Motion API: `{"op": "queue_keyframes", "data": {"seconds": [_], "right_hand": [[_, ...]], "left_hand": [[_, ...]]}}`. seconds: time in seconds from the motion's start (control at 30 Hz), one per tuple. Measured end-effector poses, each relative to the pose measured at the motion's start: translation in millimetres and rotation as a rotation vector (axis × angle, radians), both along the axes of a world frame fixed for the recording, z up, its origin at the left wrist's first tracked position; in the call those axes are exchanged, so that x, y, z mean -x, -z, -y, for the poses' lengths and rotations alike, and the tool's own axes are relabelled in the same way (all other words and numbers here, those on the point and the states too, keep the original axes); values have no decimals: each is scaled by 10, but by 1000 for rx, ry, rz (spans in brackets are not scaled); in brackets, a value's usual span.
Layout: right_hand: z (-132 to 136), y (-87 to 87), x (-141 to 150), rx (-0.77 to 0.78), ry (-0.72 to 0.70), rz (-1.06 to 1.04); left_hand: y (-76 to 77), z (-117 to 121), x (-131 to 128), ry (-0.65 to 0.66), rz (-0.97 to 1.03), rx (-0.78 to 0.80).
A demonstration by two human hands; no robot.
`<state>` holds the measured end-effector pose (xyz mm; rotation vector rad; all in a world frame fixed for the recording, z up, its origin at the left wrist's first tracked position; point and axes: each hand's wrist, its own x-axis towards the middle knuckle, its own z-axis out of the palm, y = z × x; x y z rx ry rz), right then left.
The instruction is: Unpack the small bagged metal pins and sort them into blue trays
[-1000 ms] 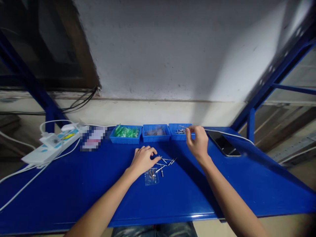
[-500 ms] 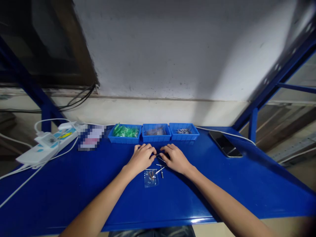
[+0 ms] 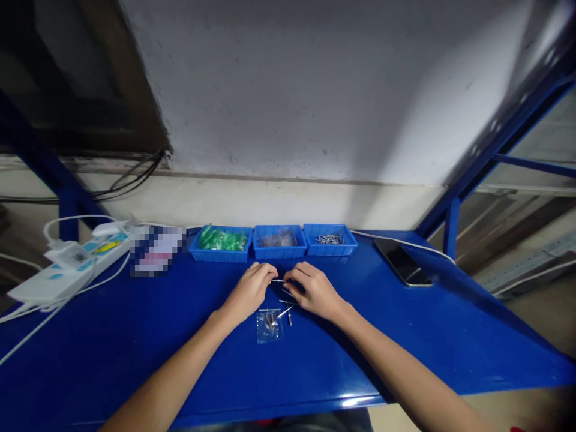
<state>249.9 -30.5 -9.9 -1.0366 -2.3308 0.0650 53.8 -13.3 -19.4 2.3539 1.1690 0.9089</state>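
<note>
A thin silver blind rivet (image 3: 278,281) spans the gap between my two hands, lying level just above the blue table. My left hand (image 3: 252,288) pinches its left end between thumb and fingers. At the other end, the fingertips of my right hand (image 3: 314,289) are closed on it. Several more rivets (image 3: 290,317) lie loose on the table below my hands, some crossing each other. Beside them is a small clear plastic bag (image 3: 270,327) with a few brownish screw-like pieces in it.
Three blue bins stand along the wall: one with green packets (image 3: 220,245), one with clear bags (image 3: 279,241), one with loose rivets (image 3: 330,240). A phone (image 3: 402,262) lies at right. A white power strip (image 3: 67,273) with cables sits at left, near a blurred card (image 3: 157,252).
My hands have drawn slightly apart, and the rivet held between them now shows clearly. The whole view has shifted a little, so everything sits further left.
</note>
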Motion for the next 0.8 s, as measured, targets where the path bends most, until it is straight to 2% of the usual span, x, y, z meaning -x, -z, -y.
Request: {"op": "queue_keyframes", "data": {"seconds": [0.17, 0.4, 0.5, 0.67, 0.8], "right_hand": [[27, -28, -7, 34, -19, 13], [10, -40, -18, 80, 33, -55], [16, -60, -36, 58, 27, -36], [35, -129, -95, 14, 36, 25], [35, -156, -111, -35, 11, 49]], "left_hand": [[8, 41, -14, -35, 130, 74], [-5, 38, -30, -37, 92, 22], [-3, 22, -43, -46, 75, 37], [-16, 39, -87, 17, 60, 80], [-12, 47, -110, -7, 92, 65]]}}
